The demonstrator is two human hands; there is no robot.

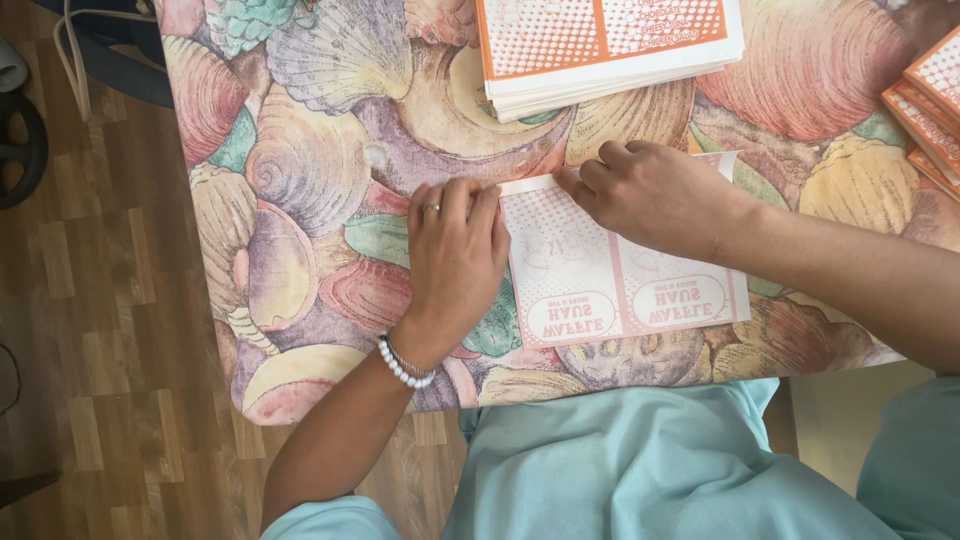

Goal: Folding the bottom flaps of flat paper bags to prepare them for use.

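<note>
Left hand (455,250), right hand (650,195) pressing flat paper sheet (620,290) on shell-print tablecloth (310,160)

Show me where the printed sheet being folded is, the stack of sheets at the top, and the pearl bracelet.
printed sheet (600,285), head view, on its dotted face below the right hand.
stack of sheets (600,40), head view, on the orange top sheet.
pearl bracelet (400,365), head view, on the beads at the left wrist.
</note>
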